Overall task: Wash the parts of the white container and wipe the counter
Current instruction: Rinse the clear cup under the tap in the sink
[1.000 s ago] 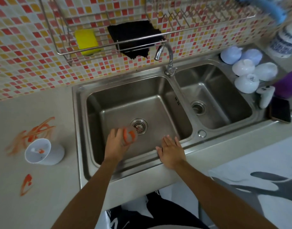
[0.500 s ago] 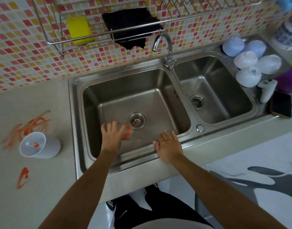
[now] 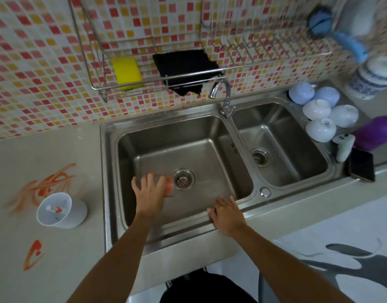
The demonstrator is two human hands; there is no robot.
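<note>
Orange marks: smears of orange sauce (image 3: pixel 45 184) lie on the grey counter (image 3: pixel 17 154), at about 9 o'clock from the big sink bowl. A smaller orange smear (image 3: pixel 33 253) lies nearer the front edge.
White cup part: the round white plastic container part (image 3: pixel 60 211) lies on its side on the counter, touching the bottom of the big marks. A bit of orange shows inside it.
Left hand: the left hand (image 3: pixel 149 193) is down in the large steel sink bowl (image 3: pixel 188 138). Its fingers wrap around a small clear part with orange sauce on it (image 3: pixel 168 187).
Drain: the round metal drain (image 3: pixel 183 179) sits just beside that part, at 3 o'clock from it.
Right hand: the right hand (image 3: pixel 227 213) lies flat and holds nothing. It rests on the front rim of the sink, at 5 o'clock from the drain.
Tap: the curved silver tap (image 3: pixel 223 95) stands at 12 o'clock, with no water seen coming out.
Step now: I think washing is just starting, with the dirty clear part brought into the bowl.
Next: it likely needs water turned on, and the yellow sponge (image 3: pixel 127 72) from the wire rack (image 3: pixel 96 68). The white part and the counter look unwashed.
</note>
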